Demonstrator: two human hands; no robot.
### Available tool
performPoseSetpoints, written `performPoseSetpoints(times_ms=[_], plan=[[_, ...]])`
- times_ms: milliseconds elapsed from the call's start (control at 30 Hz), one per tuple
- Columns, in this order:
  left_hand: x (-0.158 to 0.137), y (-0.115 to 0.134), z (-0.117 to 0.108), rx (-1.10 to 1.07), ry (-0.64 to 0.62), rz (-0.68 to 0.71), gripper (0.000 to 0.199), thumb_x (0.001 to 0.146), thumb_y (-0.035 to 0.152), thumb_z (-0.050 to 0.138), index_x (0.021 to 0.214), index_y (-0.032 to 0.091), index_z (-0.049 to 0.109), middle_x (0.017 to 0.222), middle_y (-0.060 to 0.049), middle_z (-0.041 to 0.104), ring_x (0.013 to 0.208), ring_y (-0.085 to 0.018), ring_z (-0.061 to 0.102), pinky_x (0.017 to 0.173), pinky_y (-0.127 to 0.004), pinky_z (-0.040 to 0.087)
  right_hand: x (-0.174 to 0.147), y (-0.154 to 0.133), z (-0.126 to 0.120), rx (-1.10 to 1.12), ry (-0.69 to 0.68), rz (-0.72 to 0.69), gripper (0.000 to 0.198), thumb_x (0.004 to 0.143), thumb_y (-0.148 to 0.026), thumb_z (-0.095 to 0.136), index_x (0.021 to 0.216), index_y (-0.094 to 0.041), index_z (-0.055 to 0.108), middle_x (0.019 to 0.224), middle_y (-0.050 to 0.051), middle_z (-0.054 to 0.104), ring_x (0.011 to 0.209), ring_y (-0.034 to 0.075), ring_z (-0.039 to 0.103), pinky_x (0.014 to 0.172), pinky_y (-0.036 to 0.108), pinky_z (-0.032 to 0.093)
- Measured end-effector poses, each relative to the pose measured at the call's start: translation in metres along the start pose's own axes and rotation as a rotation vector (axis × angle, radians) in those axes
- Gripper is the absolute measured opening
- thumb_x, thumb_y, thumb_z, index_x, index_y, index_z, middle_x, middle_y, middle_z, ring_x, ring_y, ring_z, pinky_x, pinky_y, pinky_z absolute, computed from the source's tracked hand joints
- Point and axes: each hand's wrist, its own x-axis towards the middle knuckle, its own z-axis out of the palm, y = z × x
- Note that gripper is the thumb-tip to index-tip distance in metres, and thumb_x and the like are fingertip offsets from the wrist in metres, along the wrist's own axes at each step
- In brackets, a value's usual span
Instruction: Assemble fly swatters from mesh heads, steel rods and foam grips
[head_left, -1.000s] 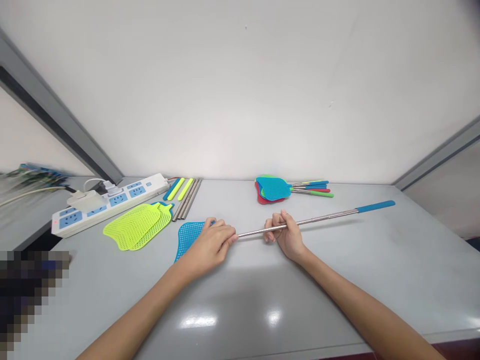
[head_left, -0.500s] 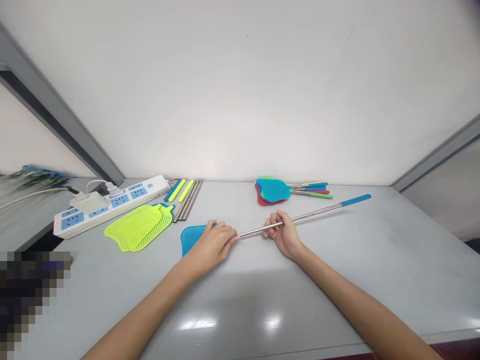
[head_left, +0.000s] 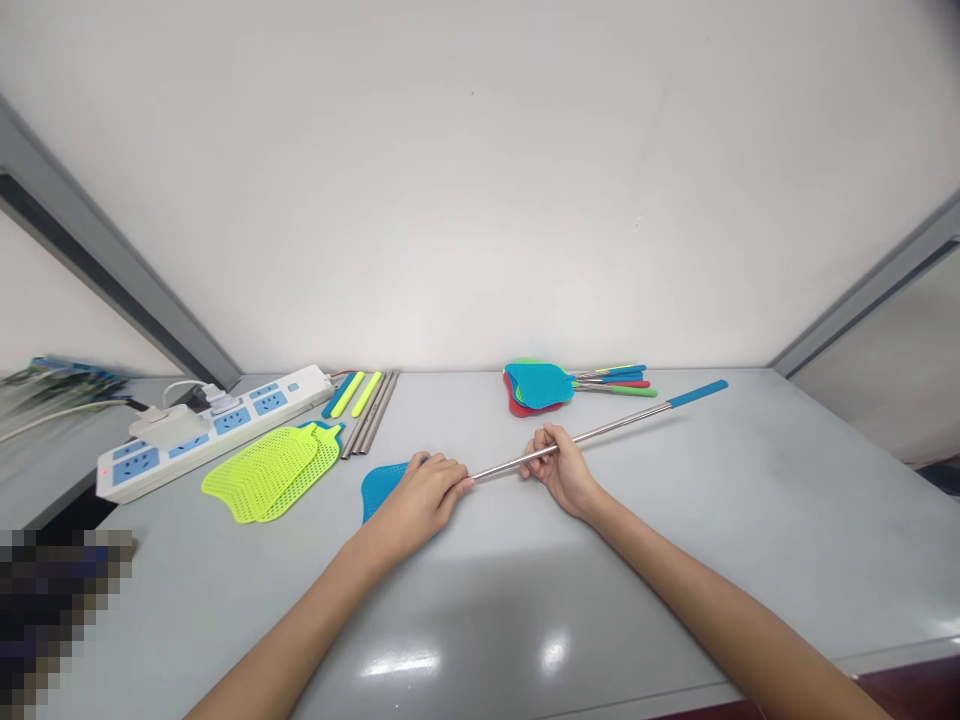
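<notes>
A blue fly swatter (head_left: 381, 487) with a long metal rod and blue grip stretches across the middle of the table, its grip end pointing right and away. My left hand (head_left: 431, 495) is closed where the swatter's head meets the rod, covering much of the head. Farther along, my right hand (head_left: 559, 468) holds the middle of the metal rod between thumb and fingers. Beyond the right hand lies a pile of swatters (head_left: 544, 384) with blue, green and red heads. Loose yellow-green swatter heads (head_left: 262, 468) are stacked to the left, over a blue one.
Metal tubes (head_left: 371, 415) and blue and yellow grips (head_left: 366, 394) lie side by side near the wall. A white power strip (head_left: 217, 430) with plugs runs along the left. The grey table (head_left: 750, 520) ends at a wall behind.
The view has tilted slightly, so the table things sit lower and a little left. Both hands keep their hold on the swatter, with little visible movement.
</notes>
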Motion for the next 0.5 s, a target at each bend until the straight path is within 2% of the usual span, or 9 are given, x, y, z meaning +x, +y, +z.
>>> performPoseSetpoints(times_ms=[500], plan=[[0.0005, 0.0032, -0.0012, -0.004, -0.005, -0.015, 0.032, 0.087, 0.031, 0.025, 0.069, 0.019, 0.048, 0.066, 0.000, 0.052, 0.068, -0.015, 0.046, 0.071, -0.031, 0.030, 0.0031, 0.0006, -0.0034, -0.011, -0.007, 0.010, 0.037, 0.078, -0.038, 0.033, 0.046, -0.019, 0.036, 0.040, -0.002, 0.044, 0.042, 0.015, 0.046, 0.054, 0.028, 0.033]])
